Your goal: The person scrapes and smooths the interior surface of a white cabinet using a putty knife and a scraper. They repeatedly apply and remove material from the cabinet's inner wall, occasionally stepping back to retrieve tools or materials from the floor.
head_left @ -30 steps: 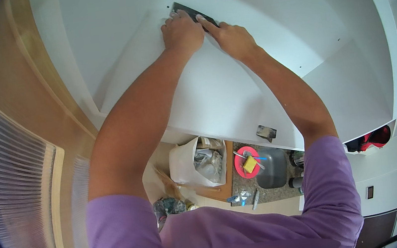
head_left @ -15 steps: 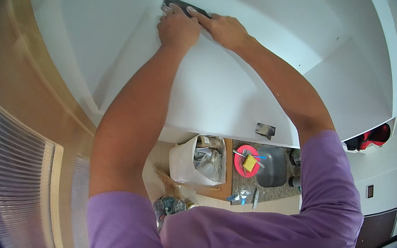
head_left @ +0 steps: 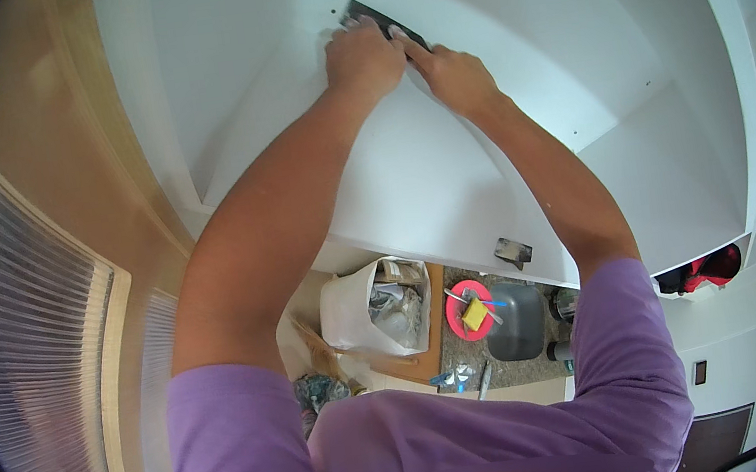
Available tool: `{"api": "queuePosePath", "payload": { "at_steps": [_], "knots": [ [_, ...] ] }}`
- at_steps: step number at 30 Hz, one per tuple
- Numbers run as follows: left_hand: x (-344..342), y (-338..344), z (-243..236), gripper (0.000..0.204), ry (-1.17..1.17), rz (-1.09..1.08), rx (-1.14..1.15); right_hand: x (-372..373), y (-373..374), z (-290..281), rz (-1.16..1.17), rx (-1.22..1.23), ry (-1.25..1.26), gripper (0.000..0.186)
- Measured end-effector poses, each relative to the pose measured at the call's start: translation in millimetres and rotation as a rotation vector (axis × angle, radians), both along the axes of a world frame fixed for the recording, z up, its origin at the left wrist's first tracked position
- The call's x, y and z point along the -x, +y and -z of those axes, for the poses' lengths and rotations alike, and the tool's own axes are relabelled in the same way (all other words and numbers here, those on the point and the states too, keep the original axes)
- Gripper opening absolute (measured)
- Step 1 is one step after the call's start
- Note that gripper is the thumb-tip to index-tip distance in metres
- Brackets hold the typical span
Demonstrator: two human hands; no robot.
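Both my arms reach up into a white cabinet (head_left: 448, 188). A dark flat strip (head_left: 380, 19) lies slantwise against the cabinet's inner panel. My left hand (head_left: 364, 58) is closed at the strip's left part, its fingertips partly hidden by the strip and by the hand itself. Beside it, my right hand (head_left: 456, 78) presses the strip's lower right end, index finger stretched along it. What kind of piece the strip is, I cannot tell. A small dark hole (head_left: 333, 12) shows in the panel just left of it.
A small grey-black piece (head_left: 514, 251) sits near the cabinet's front edge. Below are a white bag (head_left: 347, 312) of packaging, a pink bowl (head_left: 459, 326) with a yellow sponge (head_left: 475, 314), and a grey sink (head_left: 516, 328). A wood-framed ribbed door (head_left: 39, 347) stands at left.
Both hands and the dark strip have shifted slightly right and down in the picture. The small hole left of the strip now shows. Both hands still hold the strip.
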State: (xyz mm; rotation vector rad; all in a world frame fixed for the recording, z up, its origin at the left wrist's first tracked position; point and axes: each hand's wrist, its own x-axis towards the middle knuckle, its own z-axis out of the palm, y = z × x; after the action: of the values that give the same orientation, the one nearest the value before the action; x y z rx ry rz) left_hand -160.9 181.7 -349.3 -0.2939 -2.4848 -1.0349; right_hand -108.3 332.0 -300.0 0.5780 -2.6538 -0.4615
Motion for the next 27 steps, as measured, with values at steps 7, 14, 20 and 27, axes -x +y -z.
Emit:
{"api": "queuePosePath", "payload": {
  "at_steps": [7,14,20,27],
  "knots": [
    [-1,-5,-8,0.053,-0.016,-0.004,-0.079,6,-4,6,-0.025,-0.015,0.043,0.062],
    [0,-10,-12,0.047,-0.008,0.028,-0.105,0,-26,18,0.083,0.002,0.007,0.064],
    [-4,-7,-15,0.042,-0.081,0.083,-0.083,-11,-13,17,0.036,0.048,0.029,0.066],
    [-7,-4,-15,0.042,-0.075,0.067,-0.075,-17,-7,7,0.082,0.028,-0.032,0.065]
  ]
}}
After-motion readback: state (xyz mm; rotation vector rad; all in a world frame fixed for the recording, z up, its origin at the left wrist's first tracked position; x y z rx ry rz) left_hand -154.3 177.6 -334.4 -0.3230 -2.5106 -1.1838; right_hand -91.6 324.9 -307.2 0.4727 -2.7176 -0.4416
